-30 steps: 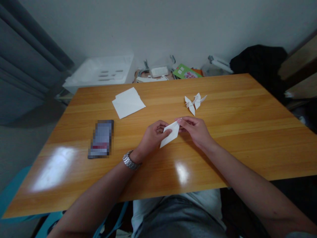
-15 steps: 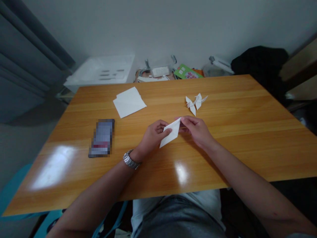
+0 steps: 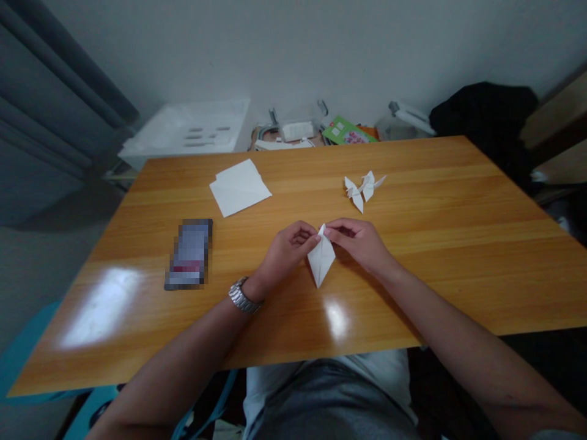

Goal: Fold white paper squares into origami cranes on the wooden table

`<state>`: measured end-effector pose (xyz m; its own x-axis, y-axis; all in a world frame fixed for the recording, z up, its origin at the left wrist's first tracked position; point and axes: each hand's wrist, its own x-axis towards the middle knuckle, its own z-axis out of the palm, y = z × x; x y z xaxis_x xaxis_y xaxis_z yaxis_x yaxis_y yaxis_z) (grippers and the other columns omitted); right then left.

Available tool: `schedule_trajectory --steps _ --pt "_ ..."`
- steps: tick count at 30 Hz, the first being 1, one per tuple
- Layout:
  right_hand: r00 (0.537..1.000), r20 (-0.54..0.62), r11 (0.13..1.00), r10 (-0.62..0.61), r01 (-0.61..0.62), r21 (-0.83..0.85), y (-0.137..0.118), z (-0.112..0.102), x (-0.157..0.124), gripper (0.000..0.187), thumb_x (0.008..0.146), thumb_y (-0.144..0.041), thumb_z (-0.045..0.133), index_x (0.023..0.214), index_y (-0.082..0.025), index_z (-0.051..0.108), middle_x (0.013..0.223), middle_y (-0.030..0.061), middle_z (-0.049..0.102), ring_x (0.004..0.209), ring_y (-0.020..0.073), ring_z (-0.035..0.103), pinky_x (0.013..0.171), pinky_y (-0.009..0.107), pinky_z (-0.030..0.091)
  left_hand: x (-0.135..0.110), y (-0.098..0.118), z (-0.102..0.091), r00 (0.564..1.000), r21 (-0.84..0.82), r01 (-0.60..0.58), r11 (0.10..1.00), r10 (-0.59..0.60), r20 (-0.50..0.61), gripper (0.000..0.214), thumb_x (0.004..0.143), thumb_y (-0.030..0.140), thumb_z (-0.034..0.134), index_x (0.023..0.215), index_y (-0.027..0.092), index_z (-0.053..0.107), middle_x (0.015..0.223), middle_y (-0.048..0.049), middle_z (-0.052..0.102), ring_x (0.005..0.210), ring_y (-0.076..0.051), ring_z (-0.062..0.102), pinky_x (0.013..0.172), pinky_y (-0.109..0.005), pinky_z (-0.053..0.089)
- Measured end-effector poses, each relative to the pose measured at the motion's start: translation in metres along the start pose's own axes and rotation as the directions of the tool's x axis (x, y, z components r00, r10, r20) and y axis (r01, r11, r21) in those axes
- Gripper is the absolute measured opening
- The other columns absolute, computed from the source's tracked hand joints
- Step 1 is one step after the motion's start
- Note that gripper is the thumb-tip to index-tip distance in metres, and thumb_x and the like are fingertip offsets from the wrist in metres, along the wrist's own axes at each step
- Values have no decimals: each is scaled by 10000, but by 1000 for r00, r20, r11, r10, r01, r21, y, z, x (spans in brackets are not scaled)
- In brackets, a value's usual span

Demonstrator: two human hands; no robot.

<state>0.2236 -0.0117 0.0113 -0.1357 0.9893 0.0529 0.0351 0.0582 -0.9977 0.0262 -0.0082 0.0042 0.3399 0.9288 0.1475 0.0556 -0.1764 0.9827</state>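
A folded white paper, diamond-shaped with a crease down its middle, is held above the table between both hands. The thumb and fingers of my left hand pinch its upper left edge. My right hand grips it near the top point, thumb and fingertips together. The lower point of the paper hangs free toward me. Beyond my right hand, two folded paper cranes sit close together on the table.
Flat white paper sheets lie at the back left of the wooden table. A phone, blurred out, rests left of my left hand. Behind the table's far edge stand a white plastic tray and a green booklet.
The folded paper has turned from slanting sideways to nearly upright, its lower point now toward me. My right hand has shifted slightly, its fingertips now nearer my left hand.
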Motion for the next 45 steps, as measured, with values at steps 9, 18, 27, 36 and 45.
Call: schedule_trajectory --steps 9,18,27,36,45 --pt "980 183 997 80 -76 -26 3 8 -3 345 834 -530 741 859 -195 663 791 0 669 703 149 577 663 276 443 2 4 0 992 47 17 999 -11 -128 203 887 348 712 873 164 627 831 -21 664 730 -119 613 672 -227 490" --pt "967 236 992 94 -69 -110 4 8 -6 377 894 -551 666 850 -177 659 778 6 641 712 150 548 668 277 414 4 6 0 987 45 41 998 -33 -158 222 888 380 708 888 163 666 865 -37 709 759 -137 648 706 -249 520" --pt "957 270 982 110 -62 -178 2 5 -7 409 889 -566 661 782 -172 679 725 -2 628 673 147 531 649 275 404 4 2 -1 987 51 28 998 -20 -160 266 894 425 715 887 161 687 866 -44 724 764 -140 656 697 -250 515" --pt "953 275 974 131 -71 -215 7 3 -7 381 886 -538 676 799 -169 707 733 2 644 682 155 551 654 275 405 4 1 -3 987 64 26 998 -16 -160 252 884 416 726 895 165 704 874 -49 736 776 -150 669 719 -266 533" --pt "973 214 987 85 -53 -151 6 10 -8 362 910 -527 646 818 -179 676 748 0 637 682 150 544 646 270 413 4 5 -2 982 -8 35 999 -36 -184 249 887 406 718 888 159 690 881 -45 717 783 -137 645 725 -254 519"
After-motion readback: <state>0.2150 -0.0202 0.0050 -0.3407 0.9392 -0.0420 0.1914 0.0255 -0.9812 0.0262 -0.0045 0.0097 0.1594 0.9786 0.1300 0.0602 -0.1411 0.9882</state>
